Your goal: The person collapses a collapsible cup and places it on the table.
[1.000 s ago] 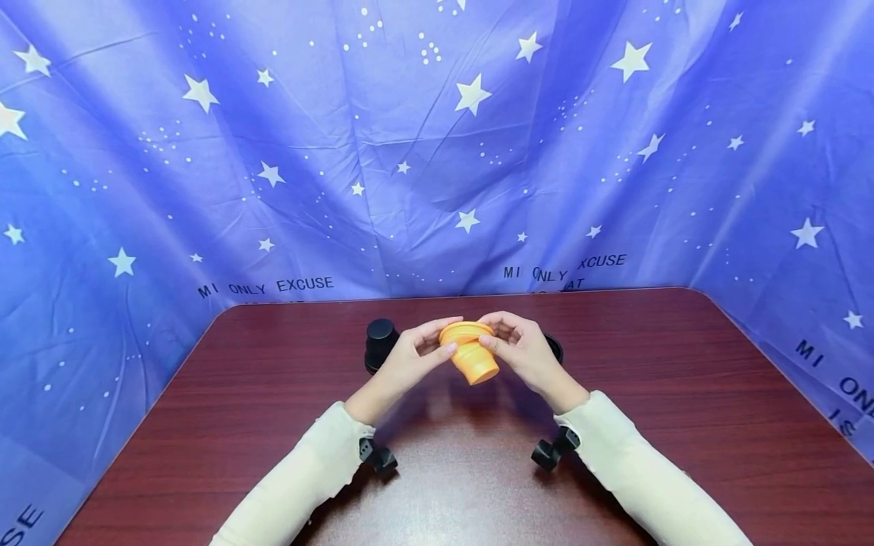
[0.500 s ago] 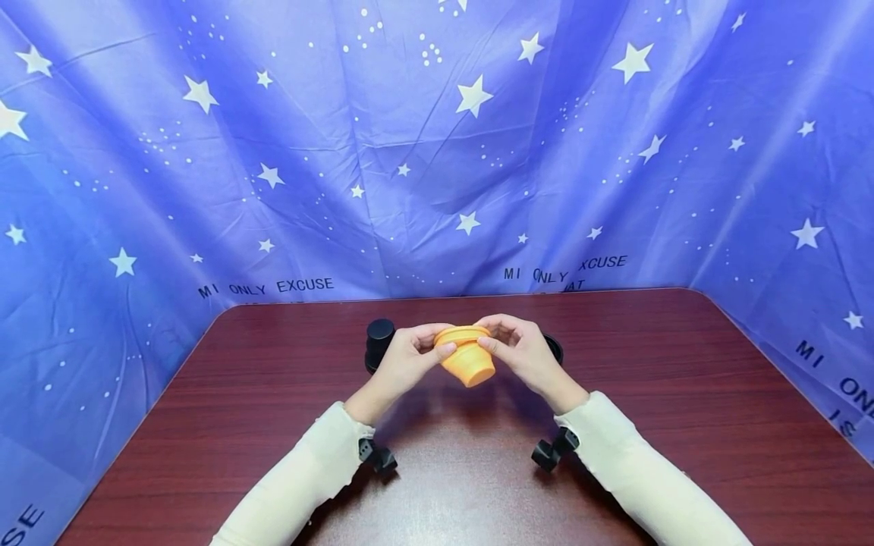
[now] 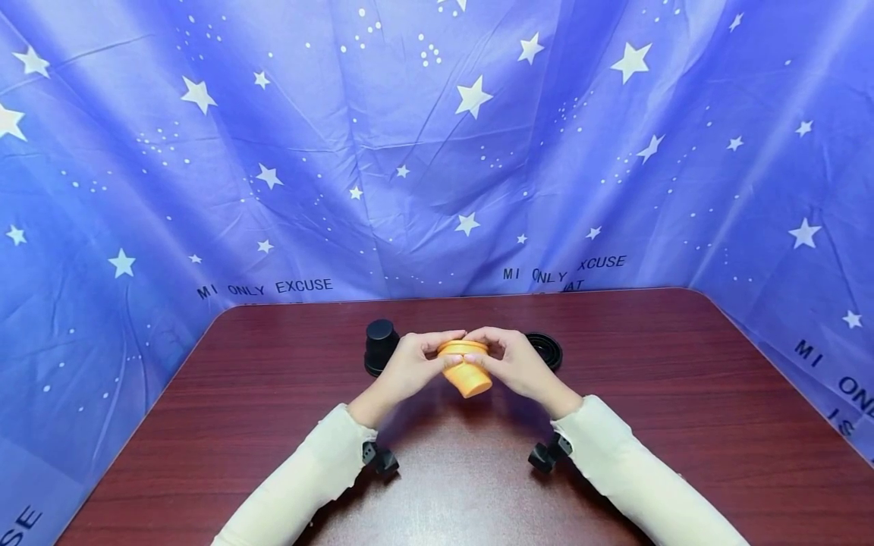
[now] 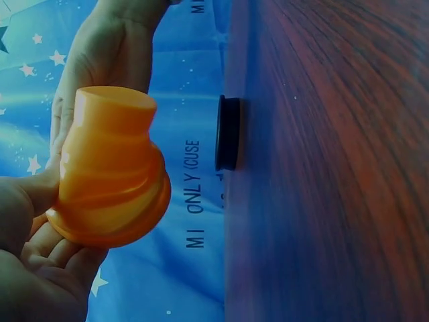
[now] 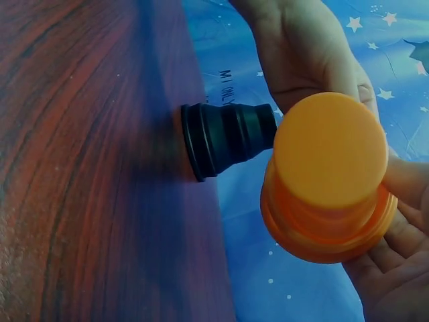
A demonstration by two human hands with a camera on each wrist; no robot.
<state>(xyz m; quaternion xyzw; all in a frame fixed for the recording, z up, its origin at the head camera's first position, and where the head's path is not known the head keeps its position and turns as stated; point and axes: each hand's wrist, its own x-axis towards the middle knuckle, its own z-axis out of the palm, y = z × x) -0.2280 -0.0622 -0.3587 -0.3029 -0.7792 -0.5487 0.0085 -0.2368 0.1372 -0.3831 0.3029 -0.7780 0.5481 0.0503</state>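
Observation:
An orange collapsible cup [image 3: 473, 379] is held up above the table between both hands, its wide rim up and its narrow base tilted down toward the person. My left hand [image 3: 414, 362] pinches the rim from the left, thumb on the near side and fingers behind. From the right, my right hand [image 3: 514, 361] pinches it the same way, the two thumbs nearly meeting. In the left wrist view the cup [image 4: 110, 168] bulges to one side, with a fold partway along its wall. The right wrist view shows its round base [image 5: 330, 151] facing the camera.
A black stepped cup [image 3: 380, 345] stands upside down behind my left hand, fully extended. Beyond my right hand lies a flat, ringed black cup [image 3: 546, 350], low on the dark red wooden table [image 3: 437, 485]. A blue star-print curtain [image 3: 437, 152] hangs around the table.
Both hands have come slightly lower and nearer with the orange cup, and the thumbs have drawn together. Its wall has bent further askew. More of the flat black cup shows.

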